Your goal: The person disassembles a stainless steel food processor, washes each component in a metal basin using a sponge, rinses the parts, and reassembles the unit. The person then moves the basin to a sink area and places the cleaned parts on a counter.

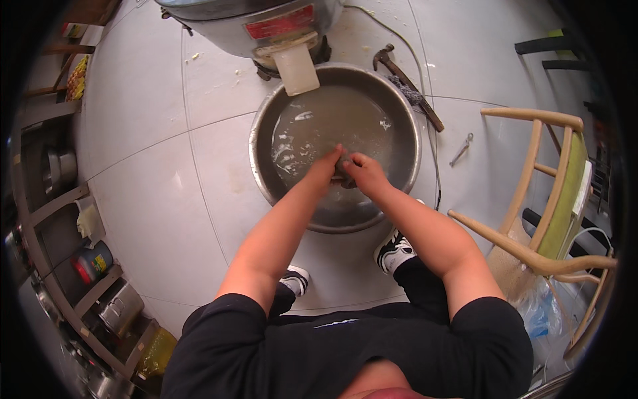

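A large round metal basin (258,172) stands on the floor before me, holding cloudy greyish water (344,119). Over its near half, my left hand (326,167) and my right hand (366,172) meet around a small dark, wet object (345,167); what it is I cannot tell, as the fingers partly cover it. The fingers of both hands are curled against it. At the basin's far side, a whitish plastic spout (297,70) from a metal machine (219,30) reaches over the rim.
Right of the basin lie a claw hammer (411,85), a steel-wool scourer (406,91), a cable (432,149) and a small wrench (461,149). A wooden chair (523,174) lies at the right. Shelving (55,207) with pots and containers stands at the left. My shoes (394,252) flank the near side.
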A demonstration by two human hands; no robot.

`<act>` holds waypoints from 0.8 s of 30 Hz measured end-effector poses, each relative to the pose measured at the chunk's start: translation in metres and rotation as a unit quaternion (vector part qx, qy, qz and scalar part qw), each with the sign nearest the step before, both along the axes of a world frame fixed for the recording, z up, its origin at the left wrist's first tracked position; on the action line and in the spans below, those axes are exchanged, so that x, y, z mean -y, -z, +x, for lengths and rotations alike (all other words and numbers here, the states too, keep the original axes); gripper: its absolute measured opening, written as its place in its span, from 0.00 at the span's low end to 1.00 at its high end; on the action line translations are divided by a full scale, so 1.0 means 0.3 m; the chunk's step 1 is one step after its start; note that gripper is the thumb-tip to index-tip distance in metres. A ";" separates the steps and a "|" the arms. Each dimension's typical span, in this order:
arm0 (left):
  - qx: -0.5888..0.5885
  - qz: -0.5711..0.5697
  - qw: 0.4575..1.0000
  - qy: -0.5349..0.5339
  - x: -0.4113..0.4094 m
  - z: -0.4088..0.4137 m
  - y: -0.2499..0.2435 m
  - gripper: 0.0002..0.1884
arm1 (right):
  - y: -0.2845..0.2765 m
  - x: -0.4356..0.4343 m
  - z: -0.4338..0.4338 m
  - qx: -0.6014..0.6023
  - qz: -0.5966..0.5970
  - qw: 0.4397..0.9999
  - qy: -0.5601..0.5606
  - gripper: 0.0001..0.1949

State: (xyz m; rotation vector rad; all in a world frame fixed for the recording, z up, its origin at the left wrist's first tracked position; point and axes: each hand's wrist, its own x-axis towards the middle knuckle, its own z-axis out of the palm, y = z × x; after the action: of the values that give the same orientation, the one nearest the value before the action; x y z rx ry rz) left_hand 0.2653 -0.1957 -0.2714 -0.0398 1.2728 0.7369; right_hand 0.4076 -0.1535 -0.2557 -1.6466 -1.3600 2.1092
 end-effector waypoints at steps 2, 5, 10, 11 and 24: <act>0.011 0.135 0.987 0.085 0.028 -0.012 0.057 0.22 | -0.008 0.000 0.021 -0.021 -0.038 0.997 0.061 0.16; -0.201 0.311 0.903 0.218 0.077 -0.009 0.059 0.19 | -0.007 -0.025 0.076 0.053 0.061 0.996 0.023 0.20; -0.423 0.177 0.855 0.243 0.067 -0.042 -0.089 0.18 | -0.134 -0.029 0.096 0.167 0.235 0.913 -0.288 0.23; -0.452 0.142 0.846 0.244 0.064 -0.046 -0.123 0.18 | -0.158 -0.030 0.094 0.179 0.239 0.886 -0.356 0.22; -0.501 0.127 0.844 0.146 0.131 -0.071 -0.092 0.15 | -0.178 -0.022 0.078 -0.004 0.277 0.930 -0.242 0.16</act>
State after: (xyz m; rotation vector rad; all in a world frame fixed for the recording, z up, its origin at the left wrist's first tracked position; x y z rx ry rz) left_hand 0.2440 -0.2350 -0.2437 0.8437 2.0905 0.6579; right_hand 0.4309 -0.1468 -0.2022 -1.1491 -2.2756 1.6626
